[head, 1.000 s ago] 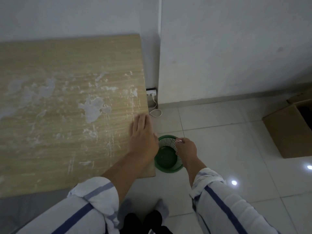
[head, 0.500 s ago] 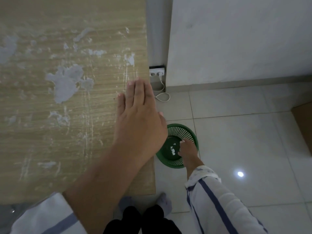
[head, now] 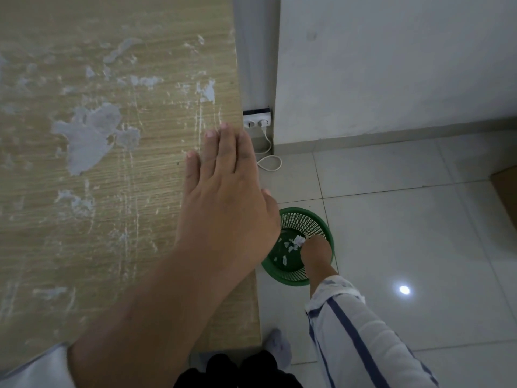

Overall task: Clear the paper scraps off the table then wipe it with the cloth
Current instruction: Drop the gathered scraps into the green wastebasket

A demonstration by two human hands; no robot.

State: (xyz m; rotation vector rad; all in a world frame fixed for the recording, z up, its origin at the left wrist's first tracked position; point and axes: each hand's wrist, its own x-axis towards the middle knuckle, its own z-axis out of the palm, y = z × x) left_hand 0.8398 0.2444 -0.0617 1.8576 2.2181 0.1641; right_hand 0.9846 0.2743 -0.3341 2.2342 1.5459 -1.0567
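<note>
A white double socket (head: 256, 120) sits low on the wall (head: 391, 65) in the corner, with one plug in its right-hand outlet; a white cable (head: 270, 163) drops from that plug and loops on the floor just below; a dark skirting strip (head: 391, 137) runs along the foot of the wall; the floor (head: 419, 233) is pale glossy tile with thin grey joints, and a small round spot of light (head: 404, 289) shines on one tile; a corner of a cardboard box (head: 506, 194) shows at the right edge; my grey sock (head: 277, 347) and black trousers (head: 237, 371) show at the bottom; my sleeve (head: 363, 337) is white with blue stripes.
</note>
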